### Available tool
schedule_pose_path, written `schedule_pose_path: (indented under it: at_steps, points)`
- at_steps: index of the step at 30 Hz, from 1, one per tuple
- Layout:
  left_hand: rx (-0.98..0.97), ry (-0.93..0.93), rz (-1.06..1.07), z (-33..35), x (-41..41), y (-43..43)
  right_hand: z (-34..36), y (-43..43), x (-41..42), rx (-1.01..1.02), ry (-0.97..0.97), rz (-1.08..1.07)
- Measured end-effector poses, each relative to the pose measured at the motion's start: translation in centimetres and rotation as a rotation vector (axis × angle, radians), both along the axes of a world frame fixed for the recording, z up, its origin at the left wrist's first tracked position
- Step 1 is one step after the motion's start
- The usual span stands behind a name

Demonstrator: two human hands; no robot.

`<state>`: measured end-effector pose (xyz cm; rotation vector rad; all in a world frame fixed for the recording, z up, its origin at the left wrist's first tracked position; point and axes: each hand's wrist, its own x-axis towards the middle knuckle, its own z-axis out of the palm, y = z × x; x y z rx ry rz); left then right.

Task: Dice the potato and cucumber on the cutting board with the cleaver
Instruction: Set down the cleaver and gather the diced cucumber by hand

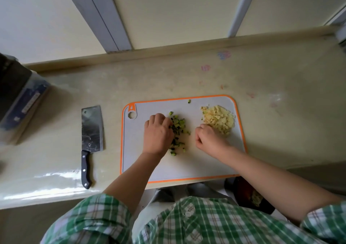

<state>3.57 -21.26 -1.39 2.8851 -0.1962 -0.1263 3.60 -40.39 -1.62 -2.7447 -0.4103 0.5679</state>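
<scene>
Well, from the head camera I see the cutting board (168, 170), grey with an orange rim, lying on the pale desk (271, 131) at its near edge. On the board's far right part sits a heap of diced potato (219, 119); near the board's middle lies a looser scatter of diced cucumber (178, 129), with one stray green bit (189, 101) close to the board's far rim. My view of the left hand (158, 133) shows it knuckles-up on the board, fingers bent down into the left side of the cucumber dice; whether it pinches any pieces I cannot tell. The right hand (208, 139) is curled like a loose fist, its knuckles touching the near edge of the potato heap, and I cannot tell if anything is inside it. The cleaver (91, 129) lies flat on the desk well left of the board, black handle toward the person, touched by neither hand. Further left of the board stands a dark box (18, 97).
</scene>
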Motion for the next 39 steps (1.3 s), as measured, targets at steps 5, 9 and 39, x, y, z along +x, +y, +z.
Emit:
schedule_pose_path:
  at_steps: [5, 9, 39]
  points:
    - [-0.161, 0.027, 0.093, 0.0, -0.3, 1.9, 0.3, 1.8, 0.1, 0.162, 0.05, -0.098]
    - [-0.185, 0.039, 0.109, 0.1, -0.6, 2.8, 1.0, 4.9, 1.7, 0.513, 0.115, -0.282]
    - [-0.293, 0.242, 0.173, 0.2, 5.7, 2.2, -0.2, 3.6, 11.9, 0.196, -0.028, -0.302]
